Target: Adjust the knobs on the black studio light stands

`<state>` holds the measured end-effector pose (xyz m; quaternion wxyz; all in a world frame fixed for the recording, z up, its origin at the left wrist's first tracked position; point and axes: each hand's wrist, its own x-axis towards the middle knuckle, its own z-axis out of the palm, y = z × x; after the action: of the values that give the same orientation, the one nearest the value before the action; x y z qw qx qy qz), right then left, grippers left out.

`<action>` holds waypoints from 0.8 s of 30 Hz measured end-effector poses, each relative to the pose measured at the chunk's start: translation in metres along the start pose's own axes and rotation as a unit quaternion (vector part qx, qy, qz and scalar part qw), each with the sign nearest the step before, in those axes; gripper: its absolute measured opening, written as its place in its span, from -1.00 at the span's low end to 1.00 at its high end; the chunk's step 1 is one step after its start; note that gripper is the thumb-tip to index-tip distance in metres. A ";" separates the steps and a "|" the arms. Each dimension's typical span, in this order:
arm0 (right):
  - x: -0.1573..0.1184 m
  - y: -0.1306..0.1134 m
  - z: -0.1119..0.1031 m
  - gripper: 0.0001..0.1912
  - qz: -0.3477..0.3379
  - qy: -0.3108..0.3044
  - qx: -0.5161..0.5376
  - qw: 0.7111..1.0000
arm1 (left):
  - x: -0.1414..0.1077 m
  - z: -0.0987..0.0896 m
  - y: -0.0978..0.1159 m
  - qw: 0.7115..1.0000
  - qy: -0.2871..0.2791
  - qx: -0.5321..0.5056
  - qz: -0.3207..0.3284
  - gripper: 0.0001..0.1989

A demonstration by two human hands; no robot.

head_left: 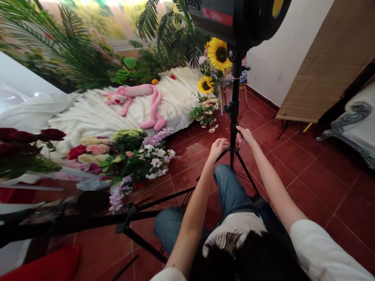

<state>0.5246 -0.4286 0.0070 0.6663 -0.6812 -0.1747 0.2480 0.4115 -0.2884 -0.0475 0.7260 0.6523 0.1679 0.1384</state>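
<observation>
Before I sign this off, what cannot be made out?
All in the head view:
Black studio lamp: top cut off by the upper edge.
Bare right hand: contact with the black metal light stand too small to judge.
Pale printed T-shirt: lettering too small, partly covered by something dark.
White sofa with carved silver frame: cut off by the right edge.
Dark red roses: cut off at left.

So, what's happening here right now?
A person in blue jeans has both bare hands at a slim black tripod stand topped by a bulky black studio light. The left hand, loosely open, and the right hand are on opposite sides of the pole, just above the spread legs; I can't tell whether either touches it. Beyond, a long-limbed pink plush toy lies on a fluffy white cover.
</observation>
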 end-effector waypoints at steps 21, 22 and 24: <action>-0.061 0.063 0.298 -0.63 0.090 -0.164 0.025 0.982 | -0.277 -0.330 -0.006 0.798 0.583 0.131 -0.076 -0.66; -0.066 0.062 0.317 -0.63 0.088 -0.192 0.013 0.977 | -0.282 -0.332 0.000 0.785 0.595 0.154 -0.080 -0.64; -0.079 0.059 0.353 -0.63 0.083 -0.247 -0.008 0.965 | -0.289 -0.333 0.012 0.751 0.620 0.204 -0.096 -0.62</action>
<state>0.2537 -0.1867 -0.0397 0.5737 -0.6164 -0.2787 0.4618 0.0086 -0.1084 -0.0478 0.3219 0.5361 0.6673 0.4046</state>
